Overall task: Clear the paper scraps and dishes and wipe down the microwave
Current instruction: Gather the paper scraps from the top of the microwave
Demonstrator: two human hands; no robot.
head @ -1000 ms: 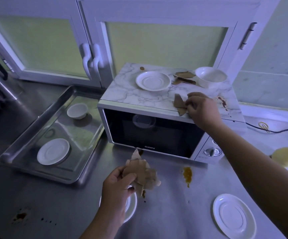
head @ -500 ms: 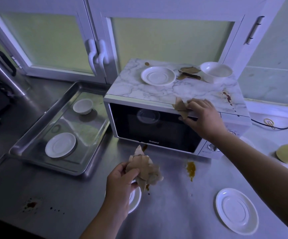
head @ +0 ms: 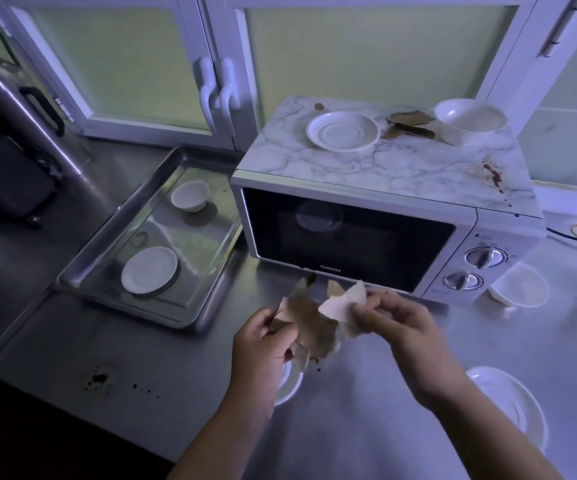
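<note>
Two hands are meeting above the steel bench [head: 349, 427], just in front of the microwave [head: 349, 237]. The left hand [head: 263, 344] is gripping a crumpled bundle of brown paper scraps [head: 309, 320], its fingers curled round them, while the right hand [head: 398, 327] is pinching a paler scrap [head: 344, 306] that is touching the bundle. Both hands are hovering over a white saucer [head: 289, 386], which is lying on the bench and is mostly hidden beneath the left wrist. More brown scraps [head: 408, 124] are lying on the microwave's marbled top, between a white saucer [head: 343, 130] and a white bowl [head: 470, 121] at the back right corner. A red-brown stain [head: 493, 174] is showing near the right edge of that top, and a small brown spot [head: 319, 106] is sitting behind the saucer. Left of the microwave, a metal tray [head: 115, 216] is holding a small white bowl [head: 190, 195] at its far end and a saucer [head: 149, 274] at its near end, well apart. Another bowl [head: 519, 285] is standing on the bench just right of the microwave's dials, and another saucer [head: 508, 407] is lying near the right forearm. A dark stain [head: 99, 377] with a few drops beside it is marking the bench near its front edge.
</note>
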